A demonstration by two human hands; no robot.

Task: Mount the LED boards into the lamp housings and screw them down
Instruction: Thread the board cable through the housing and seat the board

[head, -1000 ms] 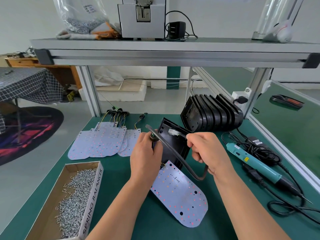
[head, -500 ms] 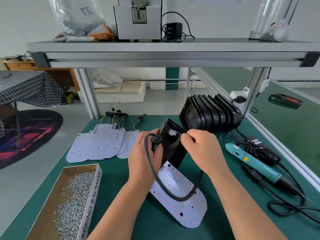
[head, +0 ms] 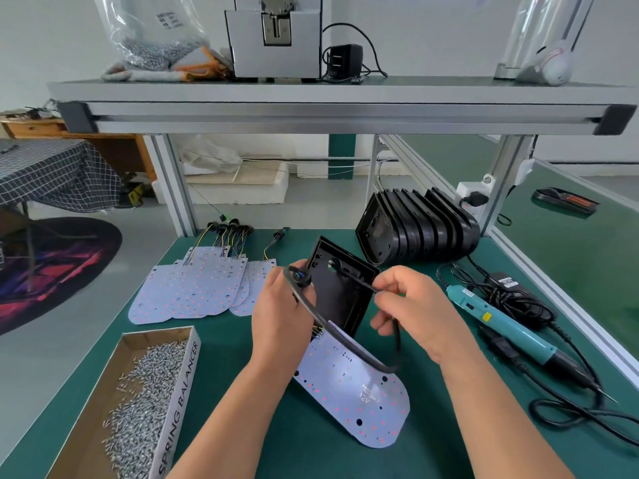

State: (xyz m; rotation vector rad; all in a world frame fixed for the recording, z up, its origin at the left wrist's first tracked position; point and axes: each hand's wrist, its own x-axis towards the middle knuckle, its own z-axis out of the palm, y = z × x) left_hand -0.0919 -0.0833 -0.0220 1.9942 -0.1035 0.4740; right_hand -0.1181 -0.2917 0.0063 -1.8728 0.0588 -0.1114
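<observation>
While gripping the black cable [head: 340, 344] near its grommet, left hand [head: 281, 314] closed, steadying upright lamp housing [head: 340, 293] just right of that grip. Right hand [head: 413, 311] pinched shut on cable's other end at housing's edge. LED board [head: 359, 399] flat on green counter [head: 311, 451] below both grips. Electric screwdriver [head: 508, 331] lying well right; screw box [head: 117, 409] lower left.

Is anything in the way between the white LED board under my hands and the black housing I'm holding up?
Yes: the black cable loops across the white LED board, running from the left hand to the right hand in front of the black housing.
</observation>
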